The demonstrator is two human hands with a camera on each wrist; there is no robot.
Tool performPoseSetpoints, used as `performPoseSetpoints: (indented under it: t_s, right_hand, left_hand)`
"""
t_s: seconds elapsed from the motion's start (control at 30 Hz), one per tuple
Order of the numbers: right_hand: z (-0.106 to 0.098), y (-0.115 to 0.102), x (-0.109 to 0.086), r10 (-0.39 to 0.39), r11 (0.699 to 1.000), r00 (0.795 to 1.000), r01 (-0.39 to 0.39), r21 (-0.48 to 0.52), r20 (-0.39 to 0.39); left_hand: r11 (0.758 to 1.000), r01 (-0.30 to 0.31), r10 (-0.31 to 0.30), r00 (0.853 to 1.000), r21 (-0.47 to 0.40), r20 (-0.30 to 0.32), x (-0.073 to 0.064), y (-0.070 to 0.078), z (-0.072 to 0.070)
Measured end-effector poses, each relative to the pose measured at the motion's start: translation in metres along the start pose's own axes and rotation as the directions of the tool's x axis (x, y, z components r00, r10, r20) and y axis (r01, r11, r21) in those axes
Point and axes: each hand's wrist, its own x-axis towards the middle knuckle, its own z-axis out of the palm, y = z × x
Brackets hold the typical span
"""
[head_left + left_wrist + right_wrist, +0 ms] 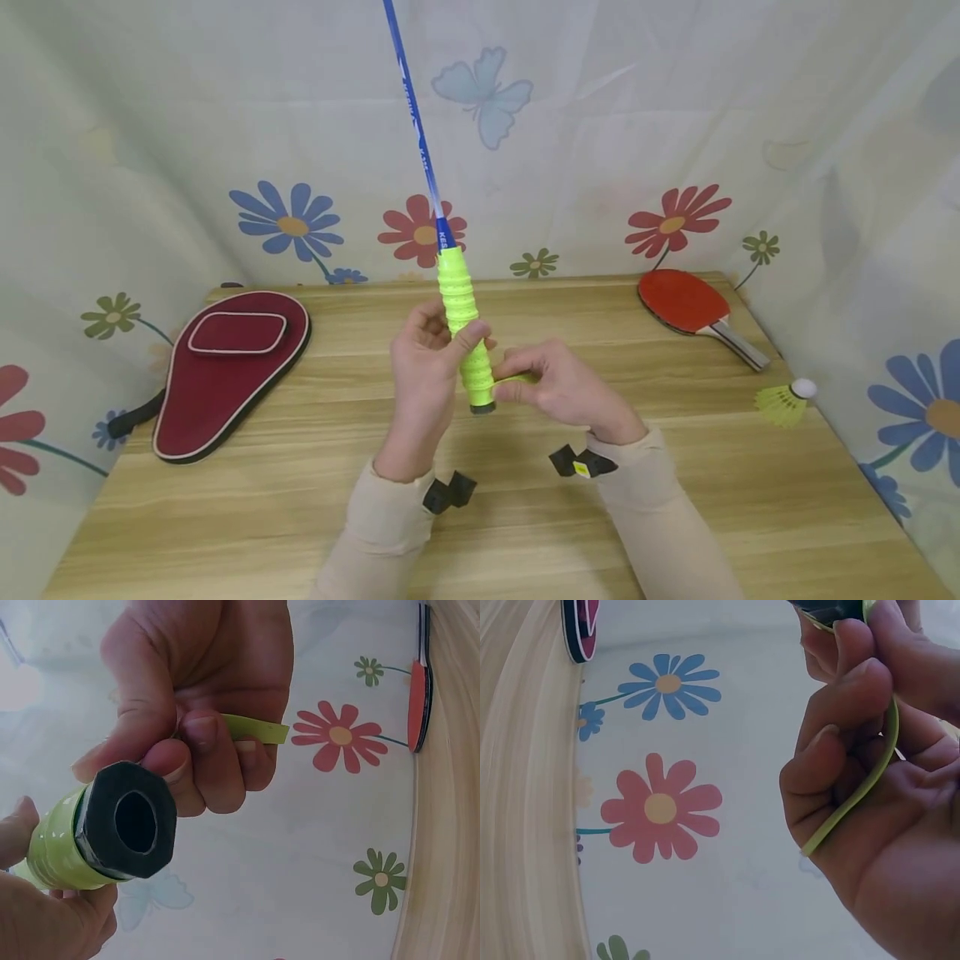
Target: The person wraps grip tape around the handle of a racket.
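Note:
A badminton racket (424, 158) with a blue shaft is held up, handle end down, its head out of view. Bright yellow-green grip tape (456, 287) winds round the handle in ridges down to near the black end cap (135, 817). My left hand (427, 358) grips the handle, thumb across its front. Beside the lower end, my right hand (562, 385) pinches the tape between thumb and fingers. The tape's loose tail (855, 793) runs across the right palm in the right wrist view.
On the wooden table (337, 467), a dark red paddle case (225, 392) lies at left. A red table tennis paddle (682, 300) rests at the back right, with a yellow shuttlecock (783, 403) near the right edge. A flowered curtain (570, 192) stands behind.

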Motion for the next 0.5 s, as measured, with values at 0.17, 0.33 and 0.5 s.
performPoseSetpoints:
  t_s: [0.17,0.33,0.5]
  right_hand:
    - [-0.0021,0.0011,0.0005,0.020,1.000,1.000,-0.020,0.004,0.020]
    - [-0.0016,0.0023,0.0014,0.026,0.999,0.999,-0.027,0.034,0.027]
    - [0.0034,0.0019,0.0026,0.029,0.999,0.999,-0.029,0.019,0.014]
  left_hand:
    - [0.999,-0.022,0.022,1.000,-0.037,-0.017,0.0001,-0.0006,-0.0007]
    - [0.999,-0.026,0.026,1.000,-0.036,-0.001,-0.0001,-0.0002,-0.0013]
    - [0.997,-0.046,0.048,0.998,-0.066,0.028,-0.0009,-0.0008,0.0018]
